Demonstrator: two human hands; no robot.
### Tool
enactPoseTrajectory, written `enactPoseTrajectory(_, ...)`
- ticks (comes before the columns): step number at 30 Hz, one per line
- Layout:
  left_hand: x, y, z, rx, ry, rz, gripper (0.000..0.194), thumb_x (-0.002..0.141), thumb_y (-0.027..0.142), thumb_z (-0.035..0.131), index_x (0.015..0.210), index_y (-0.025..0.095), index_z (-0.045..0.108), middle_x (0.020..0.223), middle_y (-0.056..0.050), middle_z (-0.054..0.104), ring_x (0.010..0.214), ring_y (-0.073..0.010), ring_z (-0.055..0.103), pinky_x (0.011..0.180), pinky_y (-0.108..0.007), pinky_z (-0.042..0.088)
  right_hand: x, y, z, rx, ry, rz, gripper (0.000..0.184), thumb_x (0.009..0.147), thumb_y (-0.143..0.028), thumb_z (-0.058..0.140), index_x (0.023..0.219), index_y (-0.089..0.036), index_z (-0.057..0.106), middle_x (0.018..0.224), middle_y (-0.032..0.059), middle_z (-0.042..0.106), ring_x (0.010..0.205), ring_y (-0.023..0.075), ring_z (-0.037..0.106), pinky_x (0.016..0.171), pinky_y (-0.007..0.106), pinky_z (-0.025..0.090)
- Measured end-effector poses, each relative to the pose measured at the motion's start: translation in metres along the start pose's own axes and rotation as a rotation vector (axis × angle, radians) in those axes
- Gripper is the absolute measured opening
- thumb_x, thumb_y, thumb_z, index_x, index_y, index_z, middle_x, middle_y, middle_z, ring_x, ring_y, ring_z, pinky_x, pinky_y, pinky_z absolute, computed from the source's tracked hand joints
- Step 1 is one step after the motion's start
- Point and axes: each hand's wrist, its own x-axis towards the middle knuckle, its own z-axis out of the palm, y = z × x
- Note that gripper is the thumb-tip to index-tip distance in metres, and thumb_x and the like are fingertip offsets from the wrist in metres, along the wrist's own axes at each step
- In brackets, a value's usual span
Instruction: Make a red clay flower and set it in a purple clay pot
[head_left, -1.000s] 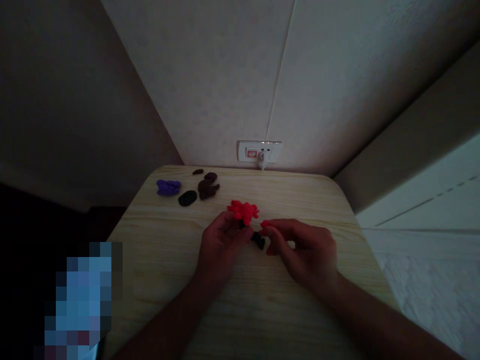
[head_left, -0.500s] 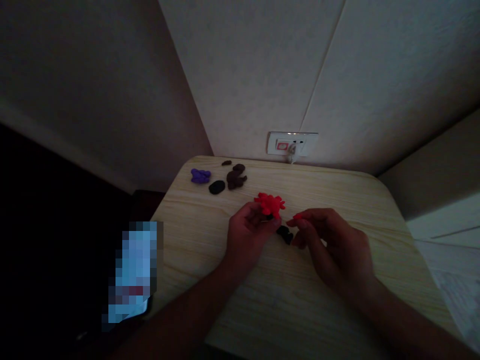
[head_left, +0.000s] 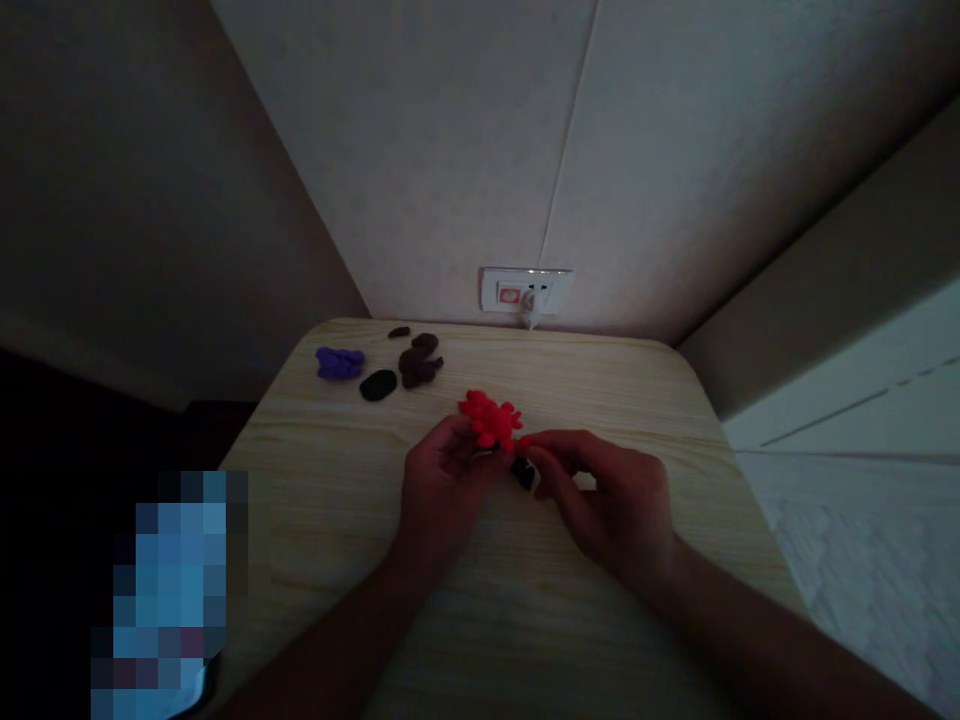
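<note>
A red clay flower shape (head_left: 489, 418) sits at the middle of a light wooden table (head_left: 600, 390). My left hand (head_left: 442, 490) curls around its near left side and grips it. My right hand (head_left: 600, 495) pinches a small red clay bit (head_left: 526, 441) at its fingertips, touching the flower's right edge. A small black clay piece (head_left: 522, 473) lies on the table between my two hands, partly hidden by my fingers.
Far left on the table lie a purple clay lump (head_left: 339, 362), a black lump (head_left: 377, 384) and dark brown lumps (head_left: 417, 362). A wall socket (head_left: 525, 290) sits behind the table's far edge. A blurred blue patch (head_left: 172, 590) is at lower left. The room is dim.
My right hand's pinched red bit has come in from a short gap to touch the flower's right edge. My left hand keeps its grip on the flower. The camera swung right, then back.
</note>
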Motion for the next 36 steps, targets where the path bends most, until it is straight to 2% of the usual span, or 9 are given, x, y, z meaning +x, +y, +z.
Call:
enactPoseTrajectory(6,-0.0008,0.0010,0.0010,0.019,-0.001,0.014,0.029,0.064,0.011,0.092,0.084,0.019,0.072,0.090,-0.003,0.081,0.086,-0.0175,0.077,0.079,-0.027,0.064,0.0007,0.0013,0.0006,-0.016,0.001,-0.020,0.010,0.097,-0.015,0.066,0.105,-0.016,0.072,0.084,0.0026,0.079,0.060,0.0104,0.072,0.052,0.016,0.057)
enactPoseTrajectory(11,-0.0019,0.0019,0.0010,0.055,-0.011,0.009,0.029,0.066,0.017,0.092,0.087,0.018,0.072,0.092,-0.005,0.081,0.089,-0.0204,0.078,0.081,-0.030,0.064,0.0023,-0.0010,-0.0001,-0.006,0.000,-0.028,0.008,0.096,-0.014,0.066,0.103,-0.017,0.071,0.078,0.0005,0.078,0.055,0.0094,0.071,0.053,0.016,0.057)
enactPoseTrajectory(18,-0.0021,0.0013,0.0006,0.045,-0.023,0.029,0.025,0.069,0.011,0.088,0.087,0.019,0.073,0.091,-0.003,0.081,0.089,-0.0188,0.078,0.081,-0.028,0.063,0.0024,-0.0024,-0.0011,0.010,-0.016,0.017,0.008,0.098,-0.019,0.065,0.102,-0.018,0.072,0.078,0.0015,0.078,0.055,0.0114,0.071,0.051,0.018,0.058)
enactPoseTrajectory(26,-0.0020,0.0048,0.0024,0.058,-0.010,0.013,0.026,0.066,0.012,0.089,0.084,0.019,0.073,0.092,-0.004,0.081,0.092,-0.0230,0.078,0.083,-0.032,0.065,-0.0015,-0.0010,0.0007,0.082,-0.006,0.107,0.008,0.098,-0.024,0.067,0.101,-0.019,0.072,0.074,0.0009,0.076,0.054,0.0110,0.071,0.047,0.017,0.057)
enactPoseTrajectory(36,-0.0018,0.0030,0.0010,0.062,-0.023,0.019,0.024,0.067,0.010,0.087,0.084,0.019,0.074,0.090,-0.004,0.081,0.091,-0.0221,0.078,0.084,-0.032,0.064,-0.0010,-0.0022,0.0004,0.040,0.026,0.092,0.006,0.095,-0.021,0.068,0.098,-0.019,0.072,0.076,0.0016,0.077,0.054,0.0118,0.069,0.048,0.020,0.056)
